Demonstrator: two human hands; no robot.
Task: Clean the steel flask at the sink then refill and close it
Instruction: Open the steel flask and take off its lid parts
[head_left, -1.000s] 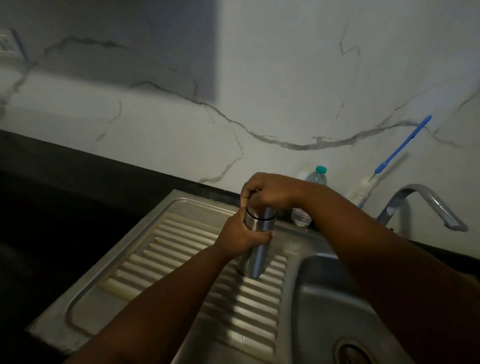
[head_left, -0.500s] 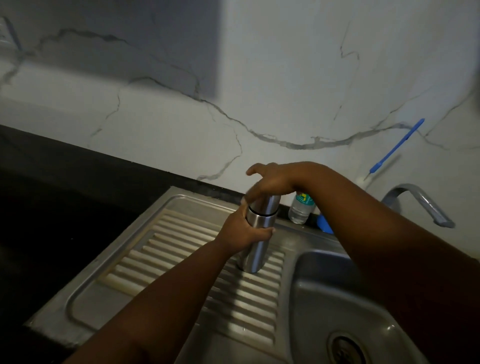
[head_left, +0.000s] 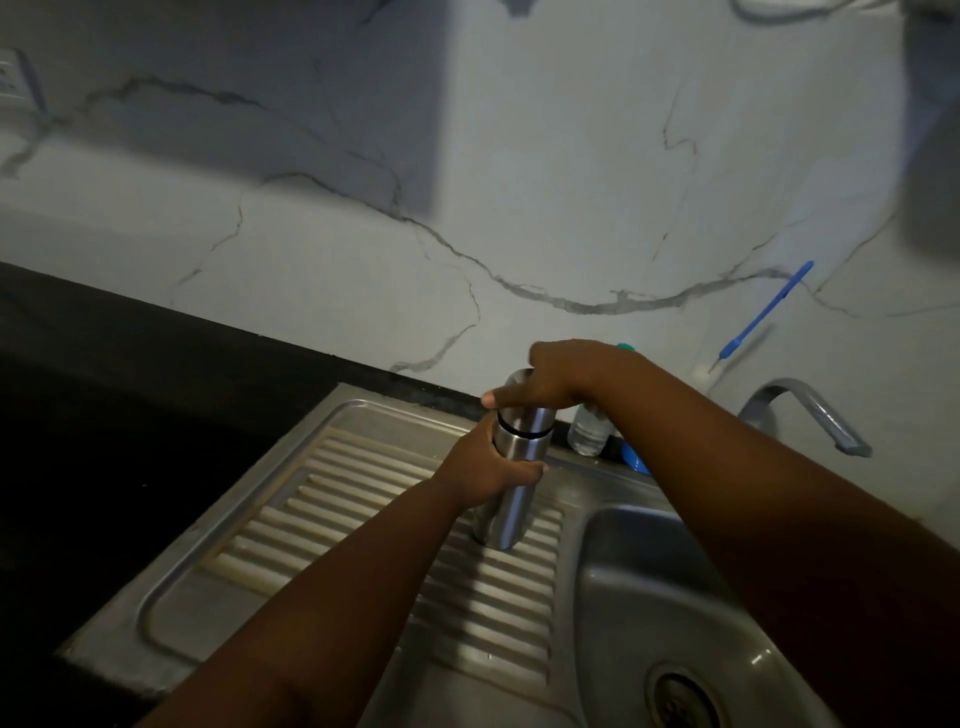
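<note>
The steel flask (head_left: 511, 501) stands upright on the ribbed drainboard (head_left: 363, 519) of the steel sink. My left hand (head_left: 488, 467) grips the flask's body just below the dark seam under the cap. My right hand (head_left: 550, 382) sits over the flask's cap (head_left: 524, 413), fingers curled round it from above. The top of the cap is hidden under that hand.
The sink basin (head_left: 649, 587) with its drain (head_left: 680, 699) lies to the right. The tap (head_left: 810, 415) curves over it. A plastic water bottle (head_left: 589, 434) and a blue object (head_left: 636, 460) stand behind the flask. A blue-handled brush (head_left: 763, 314) leans on the marble wall.
My right hand has shifted on the cap, its fingers now lower around it. The left hand keeps its grip and the flask stays on the drainboard. The camera has tilted slightly.
</note>
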